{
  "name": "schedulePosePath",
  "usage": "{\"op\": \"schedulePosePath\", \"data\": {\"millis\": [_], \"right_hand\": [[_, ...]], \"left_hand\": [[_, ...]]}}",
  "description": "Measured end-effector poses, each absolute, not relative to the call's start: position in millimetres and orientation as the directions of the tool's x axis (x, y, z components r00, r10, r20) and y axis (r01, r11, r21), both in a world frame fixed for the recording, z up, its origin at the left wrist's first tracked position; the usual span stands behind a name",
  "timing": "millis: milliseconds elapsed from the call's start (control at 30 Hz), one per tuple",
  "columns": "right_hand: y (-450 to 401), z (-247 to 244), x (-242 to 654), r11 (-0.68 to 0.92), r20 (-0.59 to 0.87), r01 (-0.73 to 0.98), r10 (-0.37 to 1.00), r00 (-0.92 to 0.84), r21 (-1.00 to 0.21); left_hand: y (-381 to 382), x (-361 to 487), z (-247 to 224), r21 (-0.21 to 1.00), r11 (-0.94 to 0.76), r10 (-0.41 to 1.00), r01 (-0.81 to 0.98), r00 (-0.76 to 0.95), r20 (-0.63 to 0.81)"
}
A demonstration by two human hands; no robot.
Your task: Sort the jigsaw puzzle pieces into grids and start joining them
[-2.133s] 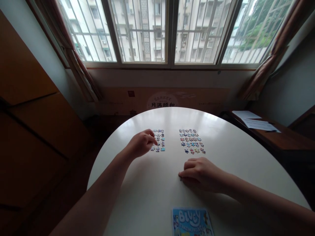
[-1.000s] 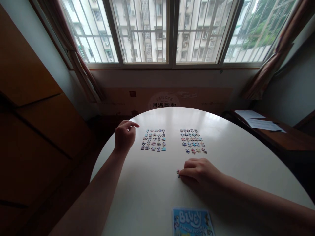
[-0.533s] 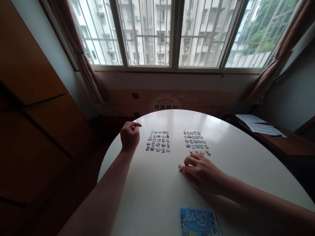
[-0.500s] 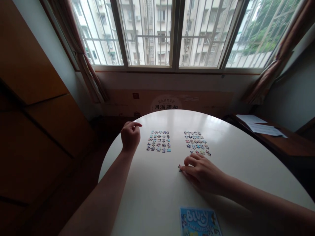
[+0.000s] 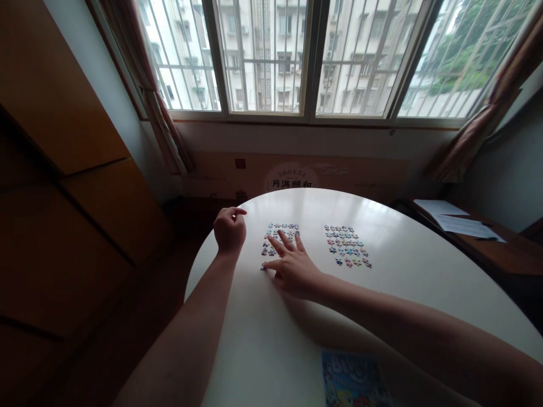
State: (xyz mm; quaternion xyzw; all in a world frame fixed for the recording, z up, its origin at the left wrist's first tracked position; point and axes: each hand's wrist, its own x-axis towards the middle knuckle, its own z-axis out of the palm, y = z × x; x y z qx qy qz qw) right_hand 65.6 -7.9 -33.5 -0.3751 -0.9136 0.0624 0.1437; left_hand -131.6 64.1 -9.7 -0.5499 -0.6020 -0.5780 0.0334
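Observation:
My right hand [image 5: 294,270] reaches across the table with its fingers spread. One fingertip touches a single jigsaw puzzle piece [image 5: 263,267] on the tabletop, just below the left block of pieces. That block of puzzle pieces [image 5: 271,238] lies in rows, partly covered by my right fingers. A second block of puzzle pieces [image 5: 348,247] sits in rows to the right, with a gap at the left end of its lowest row. Left of the pieces, my left hand [image 5: 230,230] rests at the table's edge, loosely closed; I see nothing in it.
A blue Bluey puzzle package [image 5: 354,380] lies at the near side of the round white table [image 5: 407,316], shaded by my right arm. Papers [image 5: 458,220] and a dark pen lie on a brown surface at the right. Wooden cabinets [image 5: 85,215] stand on the left.
My right hand has moved left with the single puzzle piece, from below the right block to below the left block, and its fingers have spread. My left hand stays closed; the view has shifted slightly.

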Motion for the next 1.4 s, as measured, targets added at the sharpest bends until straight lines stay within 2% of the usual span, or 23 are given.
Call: {"op": "schedulePosePath", "data": {"millis": [300, 567, 733, 867, 1000, 1133, 1233, 1333, 1400], "right_hand": [[3, -40, 58, 0.652, 0.194, 0.718, 0.758, -0.623, -0.244], [3, -39, 59, 0.689, 0.249, 0.696, 0.724, -0.643, -0.204], [-8, -32, 68, 0.714, 0.374, 0.675, 0.687, -0.623, -0.188], [-22, -20, 108, 0.724, 0.507, 0.676, 0.638, -0.579, -0.139], [-13, -15, 187, 0.635, 0.678, 0.757, 0.625, -0.388, -0.153], [15, -32, 270, 0.465, 0.737, 0.804, 0.674, -0.050, -0.371], [32, -56, 305, 0.386, 0.733, 0.790, 0.670, 0.116, -0.477], [39, -74, 314, 0.369, 0.718, 0.777, 0.680, 0.148, -0.509], [39, -78, 311, 0.393, 0.716, 0.774, 0.689, 0.110, -0.497]], "left_hand": [[67, -134, -10, 0.649, -0.251, 0.633, 0.719, -0.385, 0.672], [65, -132, -9, 0.635, -0.260, 0.644, 0.727, -0.359, 0.675], [64, -132, -8, 0.627, -0.274, 0.638, 0.729, -0.349, 0.686], [64, -131, -8, 0.611, -0.296, 0.639, 0.734, -0.322, 0.698], [60, -124, -3, 0.557, -0.335, 0.636, 0.760, -0.254, 0.729], [47, -100, 5, 0.438, -0.431, 0.650, 0.789, -0.066, 0.757], [29, -70, 5, 0.295, -0.606, 0.638, 0.739, 0.229, 0.736], [13, -40, -4, 0.137, -0.787, 0.536, 0.602, 0.556, 0.636], [6, -24, -14, 0.045, -0.850, 0.459, 0.525, 0.696, 0.551]]}}
